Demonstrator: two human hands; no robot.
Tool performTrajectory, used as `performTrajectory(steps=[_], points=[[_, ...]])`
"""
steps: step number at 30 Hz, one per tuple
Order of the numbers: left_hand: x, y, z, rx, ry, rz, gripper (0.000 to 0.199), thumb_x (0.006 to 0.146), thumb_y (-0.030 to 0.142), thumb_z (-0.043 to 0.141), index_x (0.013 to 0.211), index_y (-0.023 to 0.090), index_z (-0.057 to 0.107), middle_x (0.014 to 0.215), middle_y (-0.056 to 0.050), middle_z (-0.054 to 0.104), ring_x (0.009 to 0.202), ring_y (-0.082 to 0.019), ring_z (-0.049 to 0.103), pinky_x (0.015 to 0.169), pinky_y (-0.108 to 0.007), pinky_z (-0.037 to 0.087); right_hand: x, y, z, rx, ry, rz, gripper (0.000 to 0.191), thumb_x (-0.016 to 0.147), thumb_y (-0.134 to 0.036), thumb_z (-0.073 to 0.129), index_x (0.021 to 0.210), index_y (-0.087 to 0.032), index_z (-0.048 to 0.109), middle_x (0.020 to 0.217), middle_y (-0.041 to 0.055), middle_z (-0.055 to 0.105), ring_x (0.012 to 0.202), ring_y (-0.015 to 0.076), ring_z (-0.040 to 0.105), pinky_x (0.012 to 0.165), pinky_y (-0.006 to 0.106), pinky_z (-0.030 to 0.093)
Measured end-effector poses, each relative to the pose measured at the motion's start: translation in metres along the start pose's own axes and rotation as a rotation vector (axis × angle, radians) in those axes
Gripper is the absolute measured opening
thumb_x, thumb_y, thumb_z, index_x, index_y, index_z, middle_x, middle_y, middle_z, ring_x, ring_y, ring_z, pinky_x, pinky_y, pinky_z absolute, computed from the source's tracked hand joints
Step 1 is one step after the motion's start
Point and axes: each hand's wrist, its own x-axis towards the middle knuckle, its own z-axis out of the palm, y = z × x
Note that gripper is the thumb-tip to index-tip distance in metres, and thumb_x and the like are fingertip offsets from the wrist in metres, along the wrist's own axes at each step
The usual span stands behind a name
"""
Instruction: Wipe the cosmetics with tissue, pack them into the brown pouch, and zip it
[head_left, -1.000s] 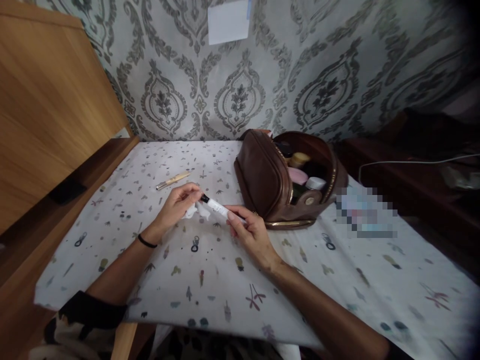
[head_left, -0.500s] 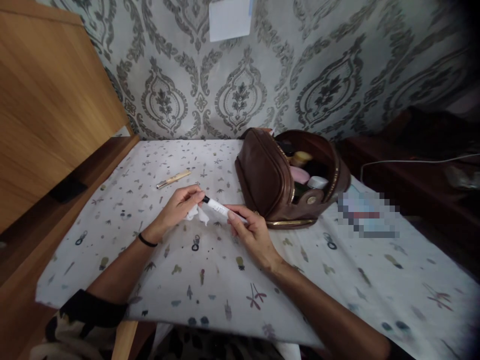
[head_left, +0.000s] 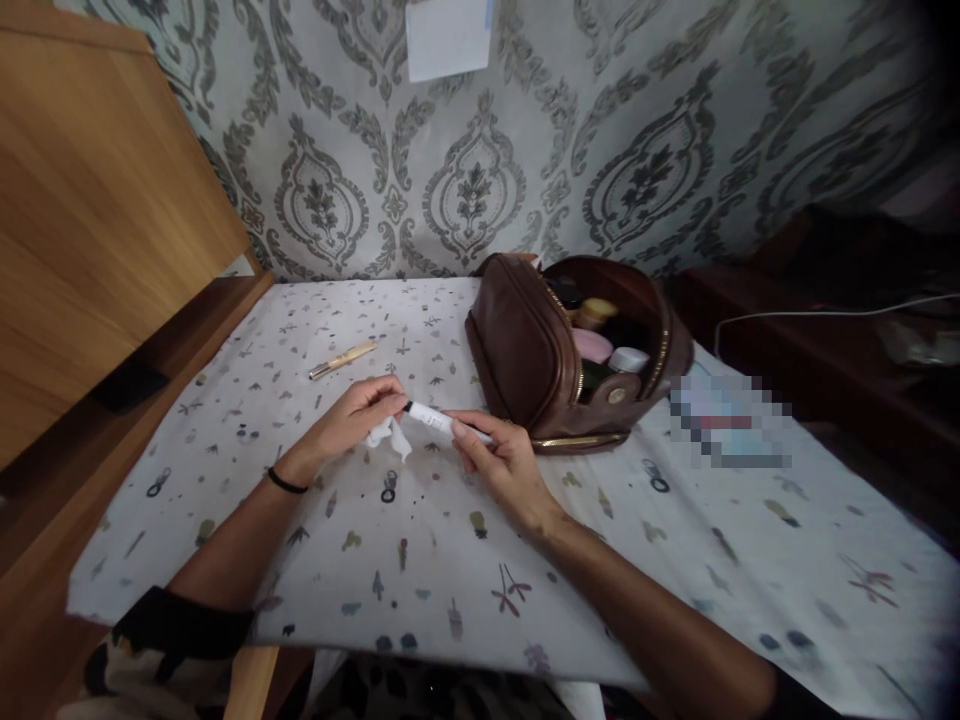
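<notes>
A slim white tube (head_left: 431, 417) with a black end is gripped near its right end by my right hand (head_left: 499, 450), thumb on top. My left hand (head_left: 367, 410) is closed on a crumpled white tissue (head_left: 390, 437) that hangs below its fingers. Those left fingertips also meet the tube's black end, covering most of it. Behind my left hand, a thin gold-coloured tube with a silvery end (head_left: 343, 360) lies on the patterned tablecloth (head_left: 420, 620).
To the right stands an unzipped brown leather toiletry bag (head_left: 517, 350) with a pink item (head_left: 592, 346), a white-lidded one (head_left: 628, 360) and others inside. A blurred-out flat item (head_left: 731, 425) lies beside it. A wooden cabinet (head_left: 112, 190) borders the left.
Less of the tube's black end shows now beside my left fingertips. Both hands keep their hold, and the whole view has shifted slightly.
</notes>
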Motion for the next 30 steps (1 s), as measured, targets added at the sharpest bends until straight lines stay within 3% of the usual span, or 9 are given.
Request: performTrajectory(steps=[5, 9, 13, 16, 23, 30], points=[[-0.001, -0.003, -0.004, -0.034, -0.050, 0.006, 0.033, 0.094, 0.048, 0.053, 0.083, 0.018, 0.059, 0.069, 0.004, 0.049, 0.055, -0.008, 0.039, 0.050, -0.021, 0.030, 0.001, -0.003, -0.002, 0.064, -0.024, 0.017, 0.038, 0.088, -0.047, 0.061, 0.098, -0.014, 0.076, 0.053, -0.0043, 0.046, 0.046, 0.0093, 0.041, 0.045, 0.023, 0.031], [-0.001, -0.003, -0.005, -0.022, -0.057, -0.011, 0.035, 0.095, 0.049, 0.052, 0.080, 0.018, 0.059, 0.062, 0.006, 0.043, 0.046, -0.007, 0.033, 0.046, -0.021, 0.028, 0.002, -0.005, -0.002, 0.097, -0.028, 0.032, 0.037, 0.087, -0.048, 0.063, 0.097, -0.014, 0.075, 0.054, -0.0034, 0.051, 0.046, 0.0090, 0.044, 0.045, 0.023, 0.031], [-0.003, -0.001, -0.005, -0.081, -0.077, -0.039, 0.042, 0.095, 0.052, 0.051, 0.073, 0.017, 0.058, 0.055, 0.007, 0.037, 0.042, -0.006, 0.031, 0.044, -0.022, 0.027, 0.004, -0.006, -0.001, 0.301, 0.010, 0.090, 0.041, 0.082, -0.049, 0.070, 0.108, -0.018, 0.071, 0.065, -0.0011, 0.063, 0.046, 0.0095, 0.051, 0.042, 0.022, 0.030], [-0.006, 0.000, -0.005, -0.160, -0.140, -0.057, 0.047, 0.092, 0.057, 0.054, 0.072, 0.015, 0.061, 0.055, 0.005, 0.042, 0.044, -0.006, 0.033, 0.045, -0.021, 0.027, 0.006, -0.009, -0.002, 0.487, 0.046, 0.137, 0.039, 0.077, -0.049, 0.076, 0.100, -0.019, 0.069, 0.067, -0.0009, 0.065, 0.047, 0.0091, 0.052, 0.040, 0.020, 0.029], [-0.015, 0.009, 0.022, -0.342, -0.403, -0.184, 0.046, 0.073, 0.059, 0.074, 0.074, 0.013, 0.065, 0.062, 0.000, 0.059, 0.051, -0.008, 0.045, 0.048, -0.020, 0.033, 0.010, -0.012, -0.004, 0.591, 0.058, 0.138, 0.039, 0.073, -0.054, 0.077, 0.081, -0.017, 0.072, 0.054, -0.0050, 0.052, 0.042, 0.0049, 0.034, 0.039, 0.022, 0.021], [-0.015, 0.007, 0.038, -0.406, -0.403, -0.211, 0.036, 0.070, 0.047, 0.079, 0.075, 0.014, 0.065, 0.064, 0.001, 0.061, 0.056, -0.010, 0.051, 0.053, -0.022, 0.039, 0.011, -0.012, -0.003, 0.587, 0.068, 0.134, 0.042, 0.071, -0.057, 0.078, 0.078, -0.016, 0.072, 0.052, -0.0063, 0.048, 0.041, 0.0044, 0.031, 0.041, 0.024, 0.016]])
